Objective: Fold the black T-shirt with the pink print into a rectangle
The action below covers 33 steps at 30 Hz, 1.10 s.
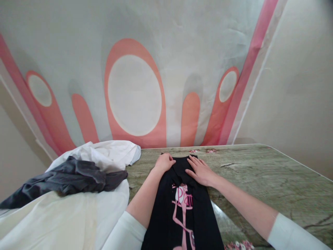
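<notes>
A black garment with a pink cartoon figure and pink lettering lies lengthwise on the wood-patterned table, its far end near the back edge. My left hand is at its far left corner, fingers bent together on the fabric; the fold beneath the fingertips is too small to make out fully. My right hand rests flat on the far right part of the cloth, fingers spread.
On the left lies a heap of clothes: a white garment, a dark grey one and a cream one. Behind the table stands a wall covering with pink and orange shapes.
</notes>
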### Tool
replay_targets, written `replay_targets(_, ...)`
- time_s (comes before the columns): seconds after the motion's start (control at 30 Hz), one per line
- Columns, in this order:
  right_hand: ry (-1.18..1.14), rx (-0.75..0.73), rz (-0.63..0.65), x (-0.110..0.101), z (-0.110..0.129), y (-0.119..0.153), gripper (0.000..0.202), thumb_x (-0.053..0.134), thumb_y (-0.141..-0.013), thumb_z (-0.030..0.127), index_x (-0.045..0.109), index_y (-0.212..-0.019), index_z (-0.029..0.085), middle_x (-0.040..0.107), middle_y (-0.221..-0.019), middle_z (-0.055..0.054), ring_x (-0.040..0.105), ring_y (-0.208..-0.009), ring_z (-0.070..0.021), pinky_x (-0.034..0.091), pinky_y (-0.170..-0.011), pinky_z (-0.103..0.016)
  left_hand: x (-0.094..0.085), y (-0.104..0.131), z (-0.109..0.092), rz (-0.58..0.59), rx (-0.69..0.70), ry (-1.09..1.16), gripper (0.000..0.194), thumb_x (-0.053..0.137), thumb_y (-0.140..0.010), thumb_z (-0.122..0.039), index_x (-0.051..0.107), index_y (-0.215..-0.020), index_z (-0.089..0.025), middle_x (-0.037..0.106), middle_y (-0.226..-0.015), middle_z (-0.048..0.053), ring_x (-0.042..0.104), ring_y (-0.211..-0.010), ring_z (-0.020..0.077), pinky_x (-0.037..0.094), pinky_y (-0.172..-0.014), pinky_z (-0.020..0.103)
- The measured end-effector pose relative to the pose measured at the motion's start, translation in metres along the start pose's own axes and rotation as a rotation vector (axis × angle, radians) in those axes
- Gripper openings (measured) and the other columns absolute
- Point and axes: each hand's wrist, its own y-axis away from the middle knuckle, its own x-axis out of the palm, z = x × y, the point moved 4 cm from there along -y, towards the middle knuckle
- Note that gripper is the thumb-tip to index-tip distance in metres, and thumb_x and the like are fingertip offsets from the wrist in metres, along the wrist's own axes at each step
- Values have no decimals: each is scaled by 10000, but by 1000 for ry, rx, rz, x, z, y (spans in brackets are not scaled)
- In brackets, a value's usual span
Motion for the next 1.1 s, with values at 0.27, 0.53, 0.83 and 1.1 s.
replay_targets(0.27,20,-54,56,-5,-27,-10,654,307,-826,616,275,-1373,260,206,-1450,-63,174,-1325,-248,9,-1064,-481,-13,-5,9,-171,36,170,357,373,-765,2,605,-981,-162,642,-974,39,595,-847,118,450,-816,248)
replay_targets(0.53,23,-144,148,-11,-57,-22,511,313,-878,445,289,-1363,289,212,-1448,-20,175,-1327,-209,27,-1068,-469,-3,-5,39,-304,26,83,298,573,-761,-221,561,-1047,-139,591,-1059,89,518,-1033,197,384,-923,334)
replay_targets(0.83,-32,-188,50,-12,2,-40,506,363,-853,306,326,-1353,234,255,-1437,-37,208,-1317,-194,119,-1071,-432,6,-9,49,-259,-35,-60,342,496,-817,-210,528,-1158,-197,554,-1173,68,455,-1119,204,317,-970,347)
replay_targets(1.1,-74,-229,114,12,59,-56,622,356,-853,486,296,-1369,145,209,-1447,-98,166,-1327,-238,118,-1072,-389,6,-7,49,-270,2,-17,414,469,-823,-162,448,-1233,-219,556,-1145,68,482,-1075,180,342,-935,337)
